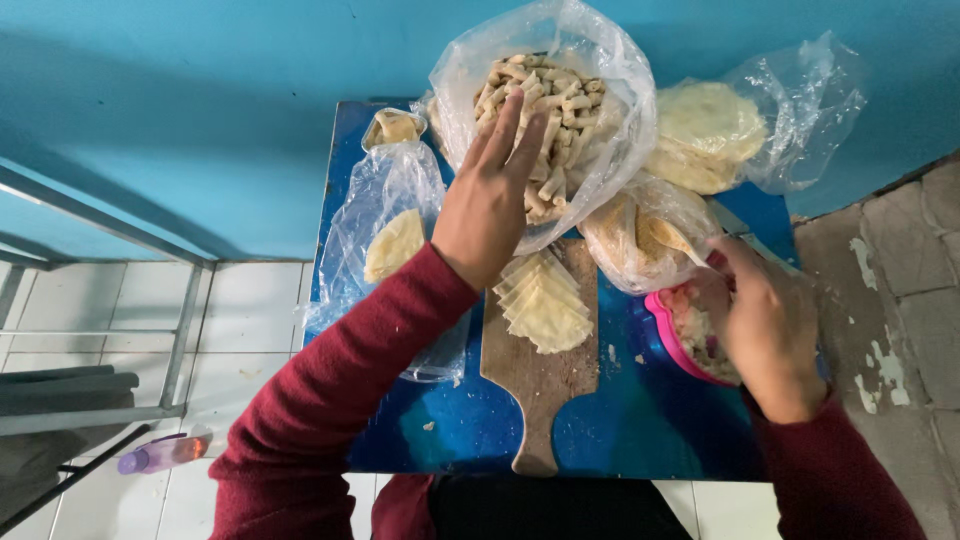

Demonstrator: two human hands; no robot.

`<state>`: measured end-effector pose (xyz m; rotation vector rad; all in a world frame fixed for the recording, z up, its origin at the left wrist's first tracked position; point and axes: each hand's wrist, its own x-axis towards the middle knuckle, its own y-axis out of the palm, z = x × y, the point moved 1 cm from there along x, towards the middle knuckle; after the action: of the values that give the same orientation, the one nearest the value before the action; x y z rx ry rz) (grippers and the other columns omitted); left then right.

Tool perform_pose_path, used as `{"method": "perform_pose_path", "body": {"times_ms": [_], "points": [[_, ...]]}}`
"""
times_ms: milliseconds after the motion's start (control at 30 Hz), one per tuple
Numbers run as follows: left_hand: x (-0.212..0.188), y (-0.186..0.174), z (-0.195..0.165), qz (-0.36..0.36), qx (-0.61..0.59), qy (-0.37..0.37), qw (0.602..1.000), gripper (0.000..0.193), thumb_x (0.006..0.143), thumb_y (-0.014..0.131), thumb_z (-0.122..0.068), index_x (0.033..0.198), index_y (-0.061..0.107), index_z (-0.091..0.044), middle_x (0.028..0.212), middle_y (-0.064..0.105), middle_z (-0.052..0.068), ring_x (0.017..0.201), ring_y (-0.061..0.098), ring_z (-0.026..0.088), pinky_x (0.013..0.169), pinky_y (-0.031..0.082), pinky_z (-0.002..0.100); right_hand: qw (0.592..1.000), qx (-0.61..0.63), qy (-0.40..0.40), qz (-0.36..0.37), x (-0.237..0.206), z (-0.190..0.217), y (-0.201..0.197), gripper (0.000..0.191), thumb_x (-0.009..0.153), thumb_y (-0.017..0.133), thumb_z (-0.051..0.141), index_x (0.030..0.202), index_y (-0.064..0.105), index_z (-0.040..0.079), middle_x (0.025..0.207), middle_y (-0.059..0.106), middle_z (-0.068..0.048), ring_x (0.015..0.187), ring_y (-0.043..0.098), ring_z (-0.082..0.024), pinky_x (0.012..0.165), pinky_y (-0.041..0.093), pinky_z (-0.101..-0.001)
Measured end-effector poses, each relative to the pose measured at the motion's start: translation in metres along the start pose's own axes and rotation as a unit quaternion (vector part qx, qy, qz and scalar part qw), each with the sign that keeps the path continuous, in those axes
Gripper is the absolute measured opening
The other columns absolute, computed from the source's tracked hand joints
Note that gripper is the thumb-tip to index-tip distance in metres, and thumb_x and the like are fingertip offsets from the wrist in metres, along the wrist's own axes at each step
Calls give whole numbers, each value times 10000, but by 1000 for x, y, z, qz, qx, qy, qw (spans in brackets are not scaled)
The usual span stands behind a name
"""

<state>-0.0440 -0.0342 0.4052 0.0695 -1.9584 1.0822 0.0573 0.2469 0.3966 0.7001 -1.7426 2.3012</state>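
Rolled pastry sticks [545,110], pale and heaped in an open clear plastic bag [610,60], sit at the far end of the wooden cutting board [545,385]. Left hand [490,200] lies flat on the heap's near-left side, fingers straight and together, palm down, gripping nothing. Right hand [765,320], to the right of the board, is curled around the handle of a pale spoon [672,238]; spoon bowl points toward the far side, over a second clear bag [625,250] of light filling that touches the board's far right corner. Pink bowl [668,335] with a chopped mixture sits just right of the board, partly under the right hand. Stack of thin square wrappers [545,305] rests fanned on the board's far half. Left of the board: clear bag with a folded yellowish wrapper [392,245]. Beyond the right bag: round flat sheets [705,135] in plastic. All rests on a blue table [640,420]. Both sleeves dark red.
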Motion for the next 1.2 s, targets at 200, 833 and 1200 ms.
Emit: {"method": "perform_pose_path", "body": {"times_ms": [200,833,1200], "points": [[-42,-3,-33,43,-47,19,998,466,853,589,80,1312,625,9,1313,631,197,1146,638,334,1011,544,424,994,96,45,-17,8,-23,25,148,1017,707,132,1139,727,51,969,706,-180,793,683,-343,698,522,-410],[-136,9,-50,267,-46,-89,959,168,839,694,-192,812,648,-33,933,616,119,942,574,320,836,480,426,917,316,244,17,3,-46,32,204,1101,585,117,1146,704,-43,899,731,-88,637,615,-81,571,480,-238],[-141,13,-51,208,-159,-189,946,149,874,658,-103,964,584,-10,922,619,152,921,621,358,845,511,445,868,413,270,59,-31,-12,12,194,1068,585,108,1164,701,-14,932,735,-91,674,619,-87,593,490,-221]]}}
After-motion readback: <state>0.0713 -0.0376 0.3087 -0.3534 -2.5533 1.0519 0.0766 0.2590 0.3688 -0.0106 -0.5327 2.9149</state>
